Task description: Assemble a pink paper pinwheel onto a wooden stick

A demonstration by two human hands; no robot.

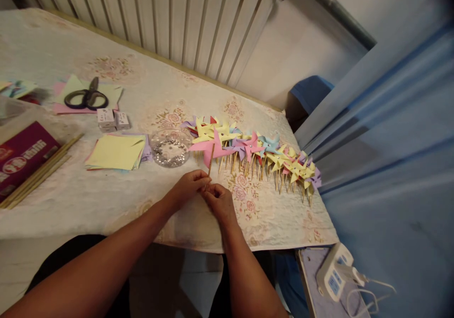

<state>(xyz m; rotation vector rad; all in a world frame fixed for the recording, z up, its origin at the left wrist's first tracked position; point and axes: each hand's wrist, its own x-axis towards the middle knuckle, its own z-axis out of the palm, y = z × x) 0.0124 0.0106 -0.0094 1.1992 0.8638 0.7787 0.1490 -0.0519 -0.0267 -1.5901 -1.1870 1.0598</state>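
A pink paper pinwheel [212, 149] on a thin wooden stick stands out from my hands, its head pointing away from me. My left hand [191, 185] pinches the lower part of the stick. Close against it, my right hand [220, 203] has its fingers closed at the stick's bottom end; the very tip is hidden by the fingers. Beyond and to the right lies a long row of finished pinwheels [271, 144] in yellow, pink, blue and purple, sticks toward me. Left of the pinwheel sits a round clear dish [170, 153] of small metal pins.
Left of the dish lies a stack of yellow paper squares [115, 152]. Farther back are small white boxes [112, 120] and black scissors [87, 98] on coloured paper. Wooden sticks [42, 171] lie by a purple box [24, 155]. A power strip [335, 270] rests beside the table.
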